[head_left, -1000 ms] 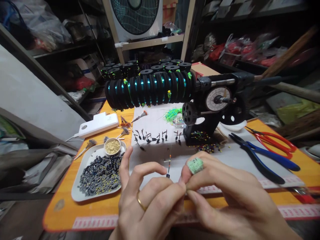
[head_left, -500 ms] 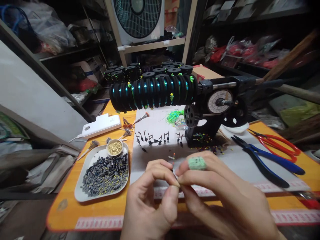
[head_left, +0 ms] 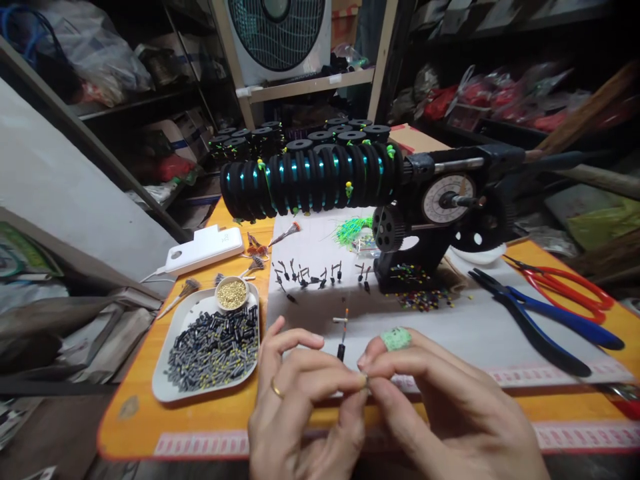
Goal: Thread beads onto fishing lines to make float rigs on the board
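Note:
My left hand (head_left: 307, 407), a ring on one finger, pinches with thumb and forefinger at a tiny piece mostly covered by the fingertips. From the right, my right hand (head_left: 450, 407), with green tape (head_left: 397, 339) round one finger, pinches at the same spot; the fingertips meet. Just beyond them is a small black-bodied piece (head_left: 341, 351) with a thin orange-tipped stem and a pale crosspiece. Several similar small black pieces with stems (head_left: 303, 283) lie in a row on the white sheet (head_left: 310, 310).
A white tray (head_left: 156, 387) of dark tubes and a cup of gold beads (head_left: 232, 293) stands left. Behind is a black winding machine (head_left: 310, 180) carrying spools. Colored beads (head_left: 425, 300), blue-handled pliers (head_left: 550, 320) and red-handled scissors (head_left: 575, 290) lie right. A white power bank (head_left: 205, 251) sits back left.
Both hands have shifted slightly right and down, still pinching together. My left hand's other fingers have lifted and spread. More of the small black-bodied piece beyond them now shows.

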`<state>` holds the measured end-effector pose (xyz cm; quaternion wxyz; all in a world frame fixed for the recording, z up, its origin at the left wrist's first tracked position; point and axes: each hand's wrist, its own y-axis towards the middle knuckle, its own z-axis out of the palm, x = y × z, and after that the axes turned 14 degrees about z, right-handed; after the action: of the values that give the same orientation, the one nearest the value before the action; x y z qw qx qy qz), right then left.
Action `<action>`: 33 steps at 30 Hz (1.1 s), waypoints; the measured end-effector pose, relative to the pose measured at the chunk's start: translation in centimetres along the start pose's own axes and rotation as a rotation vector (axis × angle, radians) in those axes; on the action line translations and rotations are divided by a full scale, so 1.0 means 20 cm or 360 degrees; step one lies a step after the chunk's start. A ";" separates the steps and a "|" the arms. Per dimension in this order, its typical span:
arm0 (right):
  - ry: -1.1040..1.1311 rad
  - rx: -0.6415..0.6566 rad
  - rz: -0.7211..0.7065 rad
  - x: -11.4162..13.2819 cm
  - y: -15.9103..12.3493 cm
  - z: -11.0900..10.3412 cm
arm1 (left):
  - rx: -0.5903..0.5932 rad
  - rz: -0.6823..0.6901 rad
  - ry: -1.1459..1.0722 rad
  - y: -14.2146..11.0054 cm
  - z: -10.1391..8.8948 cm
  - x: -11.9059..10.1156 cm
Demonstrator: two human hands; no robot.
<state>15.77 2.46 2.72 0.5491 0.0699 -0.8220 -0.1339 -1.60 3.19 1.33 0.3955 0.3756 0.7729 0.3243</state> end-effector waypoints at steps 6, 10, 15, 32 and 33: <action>-0.0212 -0.0081 -0.0166 -0.01 -0.01 -0.02 | -0.0135 -0.0185 0.0169 0.01 0.03 -0.05; -0.0174 -0.0040 -0.0069 -0.02 -0.01 -0.02 | -0.0304 -0.0448 -0.0147 0.00 0.09 -0.10; -0.0183 -0.0023 -0.0007 -0.03 -0.01 -0.03 | -0.0437 -0.0712 -0.0468 0.00 0.12 -0.12; 0.0122 0.0247 0.0262 0.00 -0.01 -0.01 | -0.0693 -0.0907 -0.0578 0.03 0.14 -0.15; 0.0135 0.0249 0.0270 0.00 -0.01 -0.01 | -0.0712 -0.0938 -0.0605 0.03 0.15 -0.16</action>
<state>15.95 2.22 2.83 0.5857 0.0485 -0.8089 -0.0193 2.46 1.47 1.64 0.6789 0.0964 0.6710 0.2820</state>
